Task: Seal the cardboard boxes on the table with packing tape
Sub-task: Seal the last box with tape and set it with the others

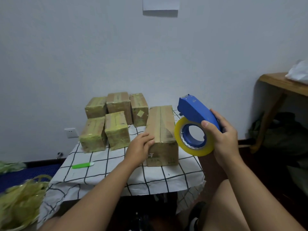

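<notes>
I see my right hand [223,139] raised above the right edge of the table [103,174], its forearm reaching up from the lower right. Its fingers are wrapped over the back of the blue tape dispenser [196,112] and the thumb presses on the side facing me, so it has a firm hold on the tool. The dispenser's cutting end points up and away toward the wall, and the yellowish roll of tape [193,147] hangs below it, just left of my palm, its open core turned toward me.

My left hand [141,145] lies on the near left top corner of the long box [161,135], the forearm stretched across the checked tablecloth [166,177] from the lower left. Its fingers are bent over the edge of the box and rest against the top; I cannot tell how tightly they hold it. This box stands on the right side of the table, lengthwise away from me, with a seam running along its top.

Five smaller boxes [116,129], wrapped in yellowish tape, stand bunched at the far left of the table, close beside the long one. A green cutter [82,165] lies on the cloth near the left edge. A heap of yellowish tape scraps [20,202] sits low at the left, beside the table.
</notes>
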The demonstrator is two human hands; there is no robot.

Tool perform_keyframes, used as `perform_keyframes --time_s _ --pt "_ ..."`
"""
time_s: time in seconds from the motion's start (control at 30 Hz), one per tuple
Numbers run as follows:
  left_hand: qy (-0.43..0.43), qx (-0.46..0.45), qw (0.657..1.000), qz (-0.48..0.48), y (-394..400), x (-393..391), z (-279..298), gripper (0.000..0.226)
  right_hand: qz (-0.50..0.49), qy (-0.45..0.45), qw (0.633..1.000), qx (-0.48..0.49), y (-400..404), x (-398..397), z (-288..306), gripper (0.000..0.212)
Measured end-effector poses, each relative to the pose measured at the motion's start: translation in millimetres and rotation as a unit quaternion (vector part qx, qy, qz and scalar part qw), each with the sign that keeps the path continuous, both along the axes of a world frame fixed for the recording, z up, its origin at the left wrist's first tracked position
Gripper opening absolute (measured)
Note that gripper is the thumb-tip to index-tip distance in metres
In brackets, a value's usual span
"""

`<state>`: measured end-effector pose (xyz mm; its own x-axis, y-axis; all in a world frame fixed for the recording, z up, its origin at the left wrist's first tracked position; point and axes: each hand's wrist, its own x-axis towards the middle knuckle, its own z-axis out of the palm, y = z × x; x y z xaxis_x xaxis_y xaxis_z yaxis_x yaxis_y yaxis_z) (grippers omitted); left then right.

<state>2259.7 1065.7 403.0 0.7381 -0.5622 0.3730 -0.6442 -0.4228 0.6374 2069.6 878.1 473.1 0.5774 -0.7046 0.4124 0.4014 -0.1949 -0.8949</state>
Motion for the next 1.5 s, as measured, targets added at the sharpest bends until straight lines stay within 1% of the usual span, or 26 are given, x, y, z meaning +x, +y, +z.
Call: perform_keyframes --time_s 0.07,0.23,0.3,0.37,0.43,0.5,0.6,0.67,0.83,1.0,1.17,1.3,1.4,1.5 --pt "0.003 0.008 1.000 -0.008 0.0 3.2 -0.7 0.030 0.004 0.002 1.000 0.005 1.0 2.0 -1.7 0.065" --pt "-0.009 0.017 0.999 -0.026 1.7 5.6 4.8 0.030 0.023 0.013 1.000 0.011 5.1 4.0 -4.5 0.076" --pt "-0.011 0.030 0.999 -0.040 4.2 9.4 5.7 0.032 0.032 0.018 0.999 0.007 6.8 4.2 -5.7 0.075" --pt "0.009 0.047 0.997 -0.062 8.3 14.6 5.5 0.035 0.041 0.020 0.999 0.008 7.7 4.0 -6.9 0.072" --pt "0.050 0.036 0.996 -0.069 13.7 17.6 3.1 0.036 0.048 0.021 0.999 0.009 8.4 3.2 -8.2 0.071" --pt "0.069 0.018 0.995 -0.066 17.3 18.5 -1.2 0.036 0.052 0.023 0.998 0.012 8.8 3.1 -10.6 0.071" --pt "0.055 0.034 0.995 -0.079 18.7 17.0 -7.9 0.040 0.055 0.026 0.998 0.018 9.4 4.6 -14.6 0.070" --pt "0.056 0.036 0.994 -0.086 19.0 18.1 -10.0 0.043 0.058 0.030 0.998 0.019 9.8 6.0 -16.3 0.065" --pt "0.114 -0.020 0.989 -0.088 18.8 16.3 -6.8 0.039 0.066 0.036 0.997 0.014 12.0 7.6 -17.2 0.059" --pt "0.170 -0.077 0.981 -0.046 9.1 17.1 -1.6 0.031 0.069 0.039 0.997 0.008 13.2 6.3 -18.6 0.061" --pt "0.145 -0.055 0.987 -0.052 11.9 12.3 -4.8 0.034 0.073 0.042 0.996 0.013 12.3 6.4 -20.8 0.060" --pt "0.162 -0.056 0.983 -0.062 14.1 9.7 -4.0 0.036 0.074 0.040 0.996 0.017 13.9 7.0 -22.8 0.063" --pt "0.206 -0.080 0.974 -0.052 10.4 4.5 -3.5 0.036 0.074 0.041 0.996 0.017 15.6 8.7 -24.6 0.066" --pt "0.266 -0.113 0.956 -0.039 3.5 -4.4 -2.7 0.037 0.081 0.039 0.996 0.029 17.3 10.5 -26.8 0.068"
